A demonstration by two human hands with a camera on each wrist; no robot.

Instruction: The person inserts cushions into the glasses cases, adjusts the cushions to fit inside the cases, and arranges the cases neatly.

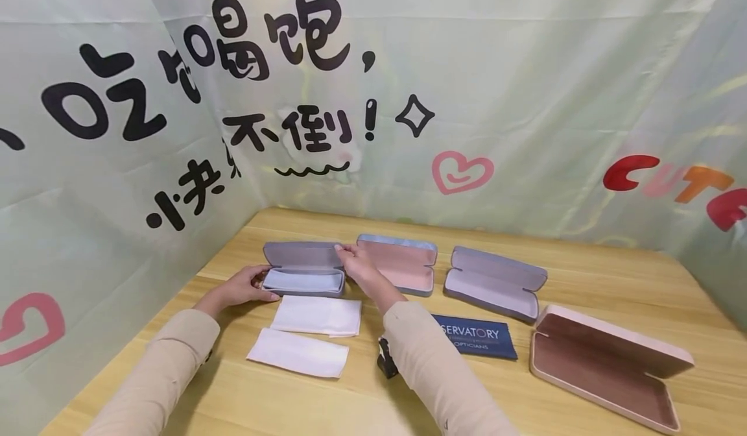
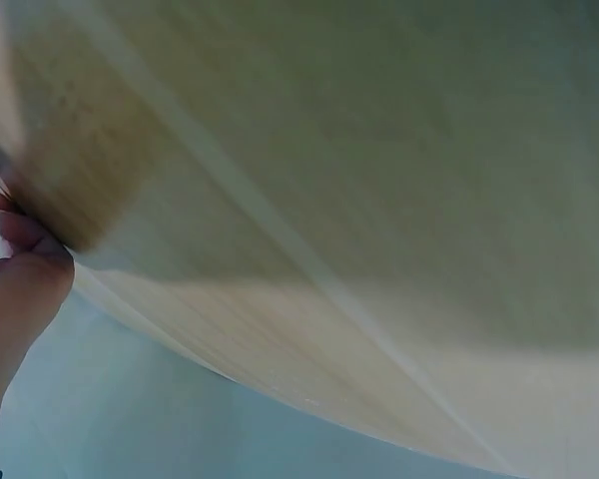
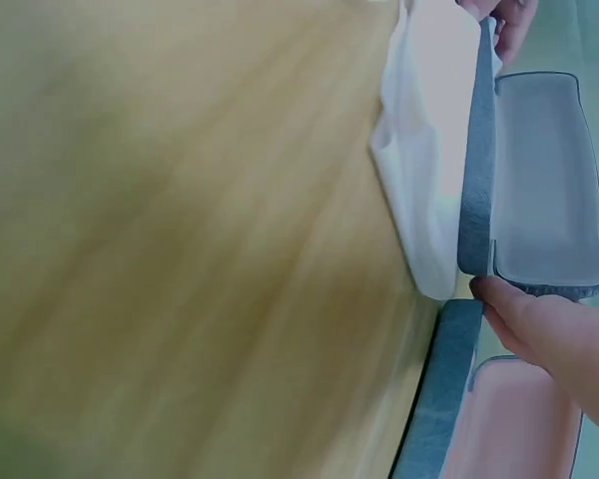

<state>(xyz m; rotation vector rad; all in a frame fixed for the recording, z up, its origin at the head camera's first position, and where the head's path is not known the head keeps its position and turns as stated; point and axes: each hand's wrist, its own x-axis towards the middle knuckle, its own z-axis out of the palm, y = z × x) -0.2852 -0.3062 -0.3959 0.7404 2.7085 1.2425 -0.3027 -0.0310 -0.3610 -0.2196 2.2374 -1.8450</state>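
In the head view, an open grey-blue glasses case (image 1: pixel 296 254) stands at the back left of the table. A folded light-blue cloth (image 1: pixel 306 280) lies in its bottom half. My left hand (image 1: pixel 242 287) grips the left end of the case, thumb at the front corner. On the other side my right hand (image 1: pixel 363 271) holds the lid's right edge between thumb and fingers. The right wrist view shows this right hand (image 3: pixel 539 319) at the case's end near the hinge. Two white folded cloths (image 1: pixel 317 316) lie in front of the case.
Right of the case stand an open pink-lined glasses case (image 1: pixel 399 264), an open lilac-lined one (image 1: pixel 496 283) and a larger brown-lined one (image 1: pixel 607 371). A dark blue printed cloth (image 1: pixel 481 337) lies partly behind my right sleeve. Printed fabric (image 1: pixel 525 98) walls the back and sides.
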